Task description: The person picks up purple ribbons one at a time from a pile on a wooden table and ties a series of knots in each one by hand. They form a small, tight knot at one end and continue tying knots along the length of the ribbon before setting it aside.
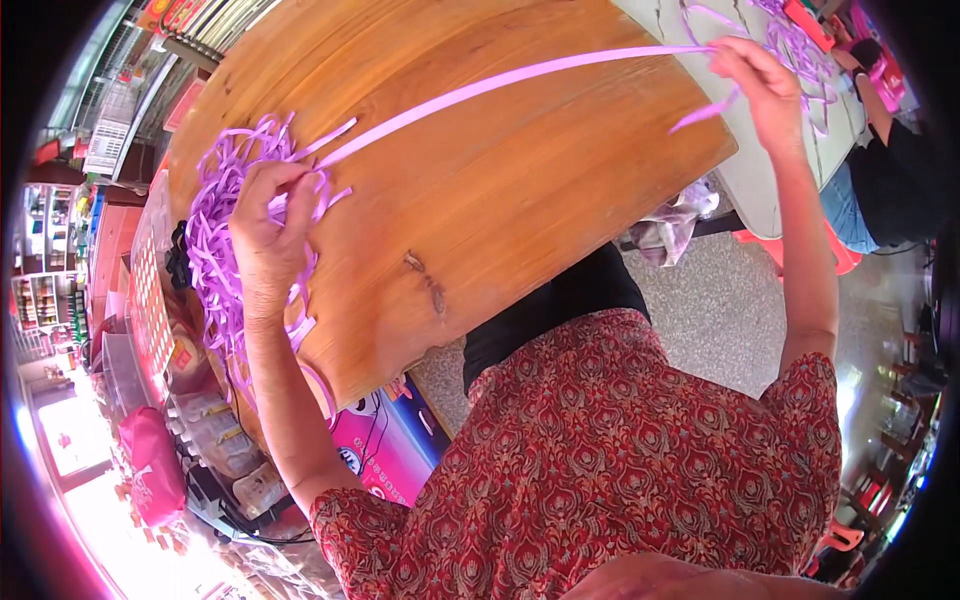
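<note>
A lavender ribbon strip point(520, 73) is running in a shallow arc between the two hands, above the wooden tabletop point(480, 200). The left hand point(270, 225) is pinching it between thumb and fingers near one end; the right hand point(765, 90) is gripping it farther along, a short tail dangling below. A heap of lavender ribbons point(222, 190) is lying behind and around the left hand, loose ends sticking out toward the strip. Beyond the right hand, more tangled ribbon point(800, 50) is resting on a white tabletop point(752, 195). Nothing solid is blocking the strip's span. Both forearms are reaching forward, the right one stretching farther outward.
</note>
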Demonstrator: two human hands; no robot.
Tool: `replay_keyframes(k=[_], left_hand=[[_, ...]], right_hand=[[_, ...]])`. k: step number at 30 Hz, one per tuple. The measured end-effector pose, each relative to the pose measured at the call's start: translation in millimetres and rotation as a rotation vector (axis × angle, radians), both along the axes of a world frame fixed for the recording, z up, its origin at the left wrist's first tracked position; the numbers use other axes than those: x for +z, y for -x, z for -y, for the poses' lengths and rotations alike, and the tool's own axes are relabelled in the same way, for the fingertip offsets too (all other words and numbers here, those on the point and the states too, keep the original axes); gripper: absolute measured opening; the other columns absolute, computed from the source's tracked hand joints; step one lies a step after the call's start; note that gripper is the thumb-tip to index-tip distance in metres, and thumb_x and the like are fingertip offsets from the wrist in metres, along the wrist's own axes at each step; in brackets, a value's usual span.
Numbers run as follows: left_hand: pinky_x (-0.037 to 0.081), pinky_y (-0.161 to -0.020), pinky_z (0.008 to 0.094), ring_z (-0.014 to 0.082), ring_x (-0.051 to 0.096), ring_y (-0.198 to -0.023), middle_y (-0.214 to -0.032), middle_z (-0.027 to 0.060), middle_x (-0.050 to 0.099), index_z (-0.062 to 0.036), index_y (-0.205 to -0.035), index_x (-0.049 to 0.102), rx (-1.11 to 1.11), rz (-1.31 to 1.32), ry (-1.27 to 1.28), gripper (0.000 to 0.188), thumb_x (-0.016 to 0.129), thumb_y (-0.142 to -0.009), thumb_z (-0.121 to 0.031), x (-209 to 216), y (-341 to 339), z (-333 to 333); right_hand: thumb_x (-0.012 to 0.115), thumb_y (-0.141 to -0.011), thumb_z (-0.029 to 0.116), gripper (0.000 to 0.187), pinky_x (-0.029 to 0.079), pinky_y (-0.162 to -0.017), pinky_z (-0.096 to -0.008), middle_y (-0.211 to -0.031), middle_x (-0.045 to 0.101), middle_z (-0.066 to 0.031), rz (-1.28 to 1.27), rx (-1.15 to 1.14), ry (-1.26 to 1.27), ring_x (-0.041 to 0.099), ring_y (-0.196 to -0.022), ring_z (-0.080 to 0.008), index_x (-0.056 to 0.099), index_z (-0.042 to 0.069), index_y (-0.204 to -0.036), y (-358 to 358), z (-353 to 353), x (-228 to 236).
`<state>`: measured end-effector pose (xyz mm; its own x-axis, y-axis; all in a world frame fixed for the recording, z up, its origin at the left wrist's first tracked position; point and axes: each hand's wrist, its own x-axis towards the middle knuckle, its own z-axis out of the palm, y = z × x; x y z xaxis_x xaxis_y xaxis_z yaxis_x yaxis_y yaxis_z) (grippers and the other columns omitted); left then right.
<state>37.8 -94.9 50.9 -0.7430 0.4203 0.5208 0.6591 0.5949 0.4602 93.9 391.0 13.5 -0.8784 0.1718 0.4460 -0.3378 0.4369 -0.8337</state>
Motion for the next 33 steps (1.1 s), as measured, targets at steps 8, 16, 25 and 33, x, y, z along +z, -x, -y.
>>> replay_keyframes(k=[8, 16, 25, 33], left_hand=[[0.046, -0.066, 0.021, 0.0077, 0.056, -0.073, -0.081, 0.0018, 0.06, -0.0016, -0.088, 0.062, 0.169, 0.04, -0.132, 0.007, 0.063, -0.081, -0.001, -13, 5, 62], [0.046, -0.067, 0.0199, 0.0075, 0.056, -0.072, -0.081, 0.0006, 0.06, -0.0027, -0.093, 0.062, 0.205, 0.344, -0.531, 0.009, 0.063, -0.084, -0.005, -24, -3, 61], [0.029, -0.106, 0.0534, 0.0377, 0.046, -0.117, -0.115, 0.0178, 0.057, -0.0029, -0.093, 0.06, -0.319, 0.678, -1.727, 0.013, 0.055, -0.087, -0.013, -42, 5, 22], [0.046, -0.07, 0.0325, 0.0141, 0.051, -0.071, -0.085, 0.0053, 0.061, -0.0011, -0.101, 0.057, -0.496, 0.635, -1.505, 0.014, 0.052, -0.09, -0.008, -33, 7, -2]], right_hand=[[0.058, -0.087, 0.007, 0.026, 0.044, -0.085, -0.0233, -0.108, 0.059, -0.0072, 0.004, -0.303, 0.317, 0.057, -0.093, -0.0127, 0.058, -0.004, -0.111, -22, -123, -37], [0.054, -0.091, 0.012, 0.027, 0.041, -0.078, -0.0239, -0.098, 0.057, -0.0081, 0.087, -0.091, 0.713, 0.052, -0.086, -0.0122, 0.054, -0.004, -0.112, -20, -181, -54], [0.043, -0.093, 0.005, 0.024, 0.035, -0.096, -0.0425, -0.107, 0.051, -0.0124, -0.061, 0.063, 1.376, 0.046, -0.102, -0.0203, 0.043, -0.003, -0.116, -10, -73, -5], [0.044, -0.092, 0.002, 0.042, 0.035, -0.077, -0.0302, -0.099, 0.046, -0.0098, -0.135, 0.667, 1.337, 0.043, -0.087, -0.0142, 0.032, -0.004, -0.132, -5, -116, -28]])
